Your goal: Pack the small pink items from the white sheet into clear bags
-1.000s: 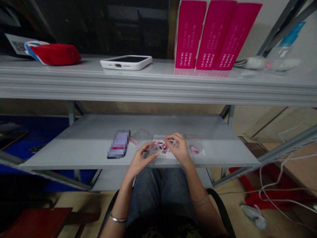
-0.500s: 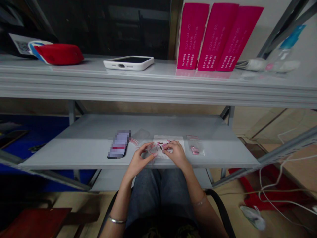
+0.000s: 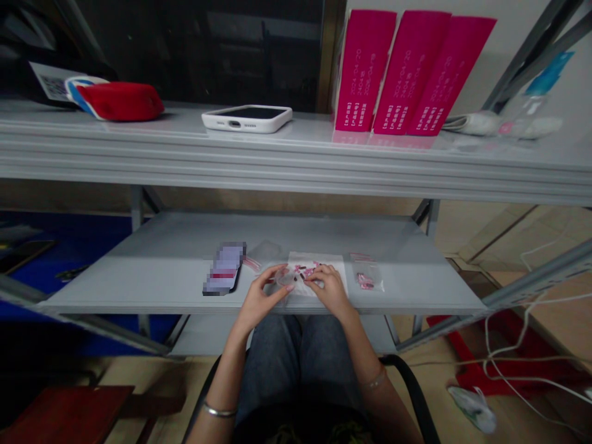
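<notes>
My left hand (image 3: 259, 297) has its thumb and fingers curved around a clear plastic bag (image 3: 284, 279), whose mouth faces the right hand. Beside it, a white paper sheet (image 3: 314, 256) lies on the lower shelf, scattered with small pink and dark pieces (image 3: 303, 270). Over the right part of this sheet, my right hand (image 3: 331, 288) has thumb and fingertips pinched together low among the pieces. Whatever is between those fingertips is too small to make out. To the right lies a clear zip bag (image 3: 367, 272) with several pink pieces inside.
A lit phone (image 3: 224, 269) and another clear bag (image 3: 266, 251) lie left of the hands. Overhead, the upper shelf (image 3: 277, 154) carries a white-cased phone (image 3: 250, 118), pink boxes (image 3: 365, 74), a red case (image 3: 123, 102) and a spray bottle (image 3: 531, 111).
The camera view has shifted slightly, so the shelf items appear a little further right. My right fingertips have moved slightly over the sheet; the left hand keeps its hold on the bag.
</notes>
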A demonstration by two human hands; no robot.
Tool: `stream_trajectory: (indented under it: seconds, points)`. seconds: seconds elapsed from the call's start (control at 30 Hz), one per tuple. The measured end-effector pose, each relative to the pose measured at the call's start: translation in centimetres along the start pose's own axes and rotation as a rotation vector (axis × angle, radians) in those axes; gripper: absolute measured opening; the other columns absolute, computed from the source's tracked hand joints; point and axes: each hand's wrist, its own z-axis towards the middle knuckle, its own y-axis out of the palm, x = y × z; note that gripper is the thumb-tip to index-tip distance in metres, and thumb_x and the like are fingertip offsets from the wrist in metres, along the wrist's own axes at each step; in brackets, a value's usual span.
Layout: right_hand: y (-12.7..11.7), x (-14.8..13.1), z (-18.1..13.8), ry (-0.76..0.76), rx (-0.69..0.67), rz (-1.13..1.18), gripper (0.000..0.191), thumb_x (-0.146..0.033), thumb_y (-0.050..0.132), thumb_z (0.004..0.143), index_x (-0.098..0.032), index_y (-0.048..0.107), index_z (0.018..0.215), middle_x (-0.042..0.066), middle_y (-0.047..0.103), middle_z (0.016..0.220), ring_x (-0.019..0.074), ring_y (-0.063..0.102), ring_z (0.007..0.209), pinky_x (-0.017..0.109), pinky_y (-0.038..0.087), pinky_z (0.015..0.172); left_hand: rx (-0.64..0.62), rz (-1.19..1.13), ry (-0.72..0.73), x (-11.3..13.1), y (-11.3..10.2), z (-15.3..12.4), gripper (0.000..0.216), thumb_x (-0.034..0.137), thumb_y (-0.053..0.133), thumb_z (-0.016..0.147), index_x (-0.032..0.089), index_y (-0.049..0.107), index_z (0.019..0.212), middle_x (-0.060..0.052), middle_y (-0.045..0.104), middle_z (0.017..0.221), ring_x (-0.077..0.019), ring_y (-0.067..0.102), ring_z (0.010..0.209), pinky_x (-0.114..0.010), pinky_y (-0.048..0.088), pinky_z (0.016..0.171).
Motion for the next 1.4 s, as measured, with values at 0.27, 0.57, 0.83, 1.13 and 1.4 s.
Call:
stream_trajectory:
  seconds: [0.27,0.57,0.83,1.13,1.4]
  points:
    - [-2.7,-4.1,2.0,-0.03,0.203,0.318,0.007,-0.025,0.064,0.079,-0.022,0.07,0.08,0.002,0.069,0.082,0.0175,0.061,0.083,0.03,0.044,0.077,0.02,0.027,0.031,0.4,0.7,0.0,0.044,0.037,0.068,0.073,0.02,0.058,0.112,-0.008,0.061,0.116,-0.0225,0.055,0.108,-0.038,0.04,0.096]
    - [-2.6,-6.6,2.3,-0.084,0.103,0.247,0.014,-0.03,0.061,0.082,-0.023,0.071,0.077,0.003,0.067,0.081,0.018,0.06,0.083,0.032,0.044,0.079,0.037,0.022,0.061,1.4,1.2,0.0,0.043,0.035,0.068,0.071,0.019,0.058,0.11,-0.008,0.063,0.112,-0.0214,0.056,0.104,-0.037,0.041,0.094]
    - [-3.8,-6.4,1.5,-0.062,0.037,0.362,0.013,-0.02,0.057,0.081,-0.021,0.069,0.087,0.005,0.064,0.088,0.0178,0.059,0.088,0.032,0.045,0.082,0.124,0.081,0.052,0.9,1.2,0.2,0.043,0.036,0.069,0.07,0.02,0.057,0.108,-0.007,0.062,0.11,-0.0214,0.056,0.103,-0.035,0.04,0.091]
    - [-1.6,-5.8,-0.7,0.098,-0.101,0.566,0.047,-0.026,0.066,0.072,-0.023,0.056,0.118,0.007,0.062,0.113,0.0193,0.06,0.099,0.034,0.047,0.087,0.332,-0.048,-0.005,1.4,3.0,0.4,0.041,0.034,0.076,0.062,0.018,0.05,0.089,0.0,0.057,0.083,-0.0144,0.056,0.078,-0.027,0.044,0.075]
    - [-2.2,-5.3,-0.4,0.258,-0.003,0.868,0.026,-0.032,0.069,0.071,-0.021,0.063,0.094,0.004,0.069,0.092,0.0179,0.065,0.086,0.032,0.05,0.081,0.199,-0.305,0.006,1.7,2.8,0.4,0.025,0.03,0.067,0.073,0.018,0.056,0.091,-0.002,0.06,0.084,-0.0137,0.058,0.08,-0.025,0.045,0.075]
